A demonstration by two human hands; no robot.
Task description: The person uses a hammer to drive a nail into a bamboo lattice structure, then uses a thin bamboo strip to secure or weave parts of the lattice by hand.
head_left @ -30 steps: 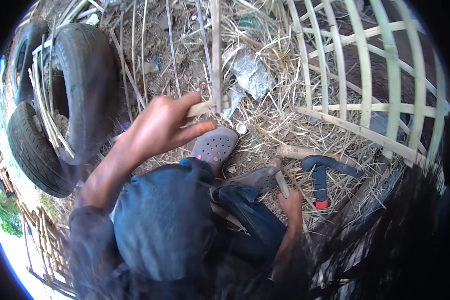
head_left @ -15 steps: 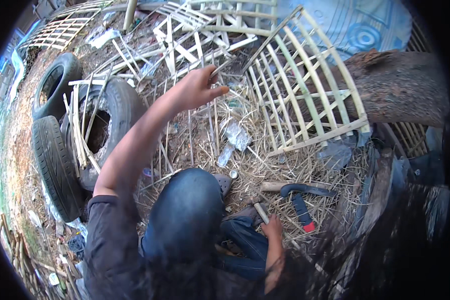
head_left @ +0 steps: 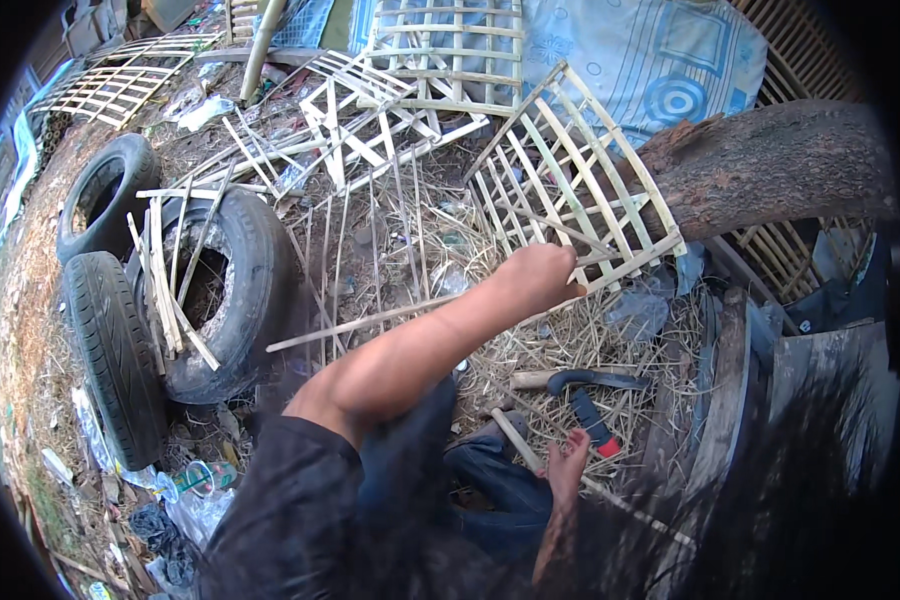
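Left hand [head_left: 542,275]: one, clenched round a thin bamboo strip [head_left: 360,323], at the near edge of the lattice panel [head_left: 570,185]; I log the strip as running out left of that panel. Right hand [head_left: 566,465]: one, apart from its mate, fingers parted, on the near side of the panel, just beside a wooden handle [head_left: 515,438]; whether they touch, I cannot tell. Black curved tool [head_left: 588,412], red-ended: one, also nearside of the panel. Tyres [head_left: 115,355]: three, well left of it. Tree trunk [head_left: 780,165]: right of it. Patterned blue sheet [head_left: 615,60]: beyond it.
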